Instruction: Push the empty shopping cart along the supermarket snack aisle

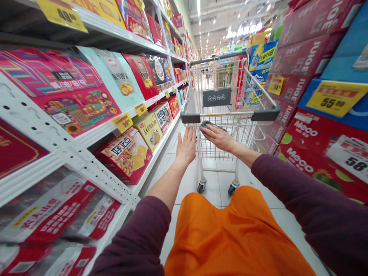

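White tiled aisle floor (211,184) under shopping cart (217,97)

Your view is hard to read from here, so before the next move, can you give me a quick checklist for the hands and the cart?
1. Right hand on the dark cloth, just below the cart handle: ok, fingers lie flat over the cloth.
2. Left hand on the cart handle: not ok, it is open and its fingertips look just short of the handle.
3. Cart casters on the tile floor: ok, both visible casters stand on it.
4. Left sleeve clear of the white metal shelving: cannot tell, the gap is hard to judge from this view.
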{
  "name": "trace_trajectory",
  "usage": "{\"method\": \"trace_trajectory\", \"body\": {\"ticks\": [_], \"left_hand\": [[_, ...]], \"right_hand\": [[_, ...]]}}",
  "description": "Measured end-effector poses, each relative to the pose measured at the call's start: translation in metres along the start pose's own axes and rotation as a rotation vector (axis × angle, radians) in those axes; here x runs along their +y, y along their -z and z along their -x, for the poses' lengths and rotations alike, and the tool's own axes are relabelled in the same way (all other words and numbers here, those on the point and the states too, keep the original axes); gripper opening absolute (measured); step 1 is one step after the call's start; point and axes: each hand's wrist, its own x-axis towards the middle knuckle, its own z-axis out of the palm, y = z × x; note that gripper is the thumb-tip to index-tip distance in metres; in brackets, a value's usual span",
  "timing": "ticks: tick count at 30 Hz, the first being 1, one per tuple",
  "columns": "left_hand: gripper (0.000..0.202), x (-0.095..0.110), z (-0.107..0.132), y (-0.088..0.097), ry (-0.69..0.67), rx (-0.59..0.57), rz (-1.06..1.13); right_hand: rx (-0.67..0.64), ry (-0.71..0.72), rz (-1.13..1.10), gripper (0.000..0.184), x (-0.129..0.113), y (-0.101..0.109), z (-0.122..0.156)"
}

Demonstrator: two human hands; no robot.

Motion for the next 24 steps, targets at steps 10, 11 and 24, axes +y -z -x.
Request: {"method": "trace_trajectory", "body": {"ticks": [10,11,24], "left_hand": [[0.075,-0.006,-0.001,0.006,0.084,-0.013,0.010],[0.075,-0.007,-0.002,0.006,0.112,-0.010,0.014],[0.076,0.000,-0.001,-0.009,0.122,-0.028,0.089]], "right_hand": [[0.006,0.033,-0.020,0.040,-0.002,0.008,-0.027],[0.020,0.027,-0.008,0.041,-0.001,0.010,-0.037],[-0.149,0.017,-0.116,0.039,-0.013,-0.010,-0.003]]}}
